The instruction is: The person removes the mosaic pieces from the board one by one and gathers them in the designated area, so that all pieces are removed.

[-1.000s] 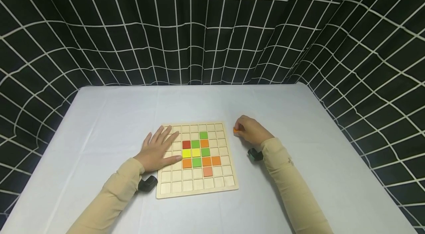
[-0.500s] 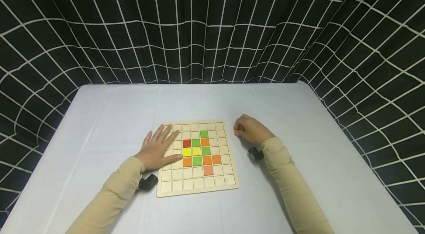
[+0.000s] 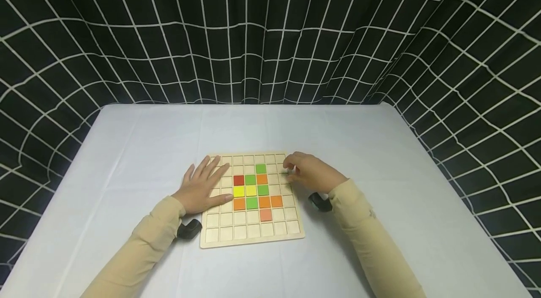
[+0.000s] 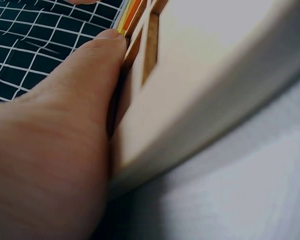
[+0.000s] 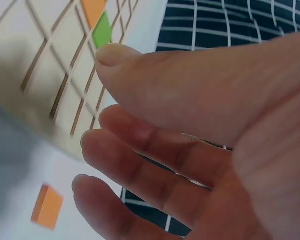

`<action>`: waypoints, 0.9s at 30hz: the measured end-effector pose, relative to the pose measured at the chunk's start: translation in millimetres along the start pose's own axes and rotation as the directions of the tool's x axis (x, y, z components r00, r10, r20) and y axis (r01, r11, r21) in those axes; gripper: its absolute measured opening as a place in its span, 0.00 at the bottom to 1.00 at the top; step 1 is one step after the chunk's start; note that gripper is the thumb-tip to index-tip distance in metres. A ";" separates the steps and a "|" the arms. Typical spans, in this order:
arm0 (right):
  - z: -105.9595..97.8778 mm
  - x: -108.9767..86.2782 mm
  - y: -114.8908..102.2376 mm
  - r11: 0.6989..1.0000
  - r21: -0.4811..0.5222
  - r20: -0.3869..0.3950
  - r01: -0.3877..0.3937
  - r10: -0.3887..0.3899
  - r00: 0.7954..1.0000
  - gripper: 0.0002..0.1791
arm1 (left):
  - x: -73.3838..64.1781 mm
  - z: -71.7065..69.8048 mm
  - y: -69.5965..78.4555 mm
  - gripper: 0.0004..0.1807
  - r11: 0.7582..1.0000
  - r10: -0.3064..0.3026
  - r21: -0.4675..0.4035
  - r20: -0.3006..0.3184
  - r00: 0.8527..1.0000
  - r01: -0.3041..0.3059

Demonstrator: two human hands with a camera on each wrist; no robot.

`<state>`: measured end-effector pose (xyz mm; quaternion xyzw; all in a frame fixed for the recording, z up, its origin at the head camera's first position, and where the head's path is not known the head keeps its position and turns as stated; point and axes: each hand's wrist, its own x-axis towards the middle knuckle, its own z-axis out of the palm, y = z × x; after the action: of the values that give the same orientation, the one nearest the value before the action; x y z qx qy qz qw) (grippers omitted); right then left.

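Head cam: a pale wooden board (image 3: 253, 232) with a recessed square grid is being covered along its left side by the left hand (image 3: 198, 193), fingers spread flat, nothing gripped. The right hand (image 3: 313, 172), also empty, is being held at the board's right edge, fingers loosely bent, thumb apart. Right-wrist cam: a chunky, flat-faced orange tile (image 5: 49, 209) is being shown on the smooth white cloth (image 3: 169, 133), just off those fingertips and clear of the board. Coloured tiles (image 3: 251, 190) are being held in the grid between both hands. The board's sides are being seen running away from the wrists, slightly turned; it's squarish, so a long axis can't really be called.
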<state>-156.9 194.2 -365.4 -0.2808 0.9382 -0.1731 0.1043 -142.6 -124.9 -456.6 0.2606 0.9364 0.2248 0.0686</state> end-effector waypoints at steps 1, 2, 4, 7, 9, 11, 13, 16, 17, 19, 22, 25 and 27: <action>1.1 -0.4 -2.5 1.000 -0.005 0.005 0.012 -0.012 1.000 0.14 | 0.3 -0.2 0.3 0.47 1.000 0.001 0.003 0.001 1.000 -0.001; 2.4 -0.7 -5.4 1.000 -0.002 0.012 0.015 -0.015 1.000 0.13 | 0.5 -0.2 0.7 0.47 1.000 0.001 0.006 0.002 1.000 -0.001; 6.5 -0.5 -10.9 1.000 0.020 0.037 0.017 -0.017 0.999 0.11 | 0.8 -0.9 1.5 0.47 1.000 0.006 -0.008 -0.005 1.000 -0.006; 13.8 0.3 -19.2 0.999 0.050 0.088 0.018 -0.023 0.996 0.09 | 1.2 -1.2 1.6 0.46 1.000 0.005 -0.012 -0.004 1.000 -0.005; 18.6 0.9 -24.0 0.997 0.066 0.118 0.027 -0.034 0.992 0.08 | 1.3 -1.1 1.4 0.46 1.000 0.003 -0.006 -0.002 1.000 -0.003; 22.8 0.7 -27.1 0.998 0.054 0.152 0.034 -0.042 0.988 0.08 | 1.4 -0.3 0.6 0.47 1.000 -0.006 0.012 0.009 1.000 0.006; 25.5 -0.3 -29.6 0.998 0.039 0.182 0.040 -0.046 0.982 0.08 | 1.6 0.4 -0.3 0.47 1.000 -0.007 0.015 0.012 1.000 0.007; 27.2 -1.6 -32.7 0.999 0.016 0.216 0.041 -0.043 0.975 0.09 | 2.1 1.6 -2.2 0.47 1.000 -0.006 0.009 0.013 1.000 0.006; 27.5 -1.8 -33.6 0.999 0.011 0.221 0.042 -0.043 0.974 0.09 | 2.4 2.3 -3.1 0.47 1.000 -0.006 0.013 0.012 1.000 0.006; 28.0 -1.8 -35.0 0.999 -0.003 0.223 0.043 -0.041 0.974 0.10 | 2.9 3.9 -5.3 0.48 1.000 -0.008 0.029 0.017 1.000 0.008; 29.8 -0.7 -36.5 0.999 -0.037 0.222 0.034 -0.025 0.975 0.10 | 3.3 5.7 -7.9 0.48 0.999 -0.009 0.047 0.016 1.000 0.008; 32.0 0.7 -37.3 0.998 -0.066 0.222 0.020 -0.005 0.975 0.11 | 3.3 6.0 -8.7 0.48 0.999 -0.009 0.042 0.017 1.000 0.008; 33.0 1.2 -38.1 0.997 -0.075 0.225 0.007 0.010 0.974 0.11 | 3.2 5.6 -8.3 0.48 0.999 -0.012 0.035 0.020 1.000 0.011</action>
<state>-129.5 154.9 -381.2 -0.3018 0.9264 -0.1048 0.1994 -147.8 -127.4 -465.4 0.2588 0.9409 0.2053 0.0750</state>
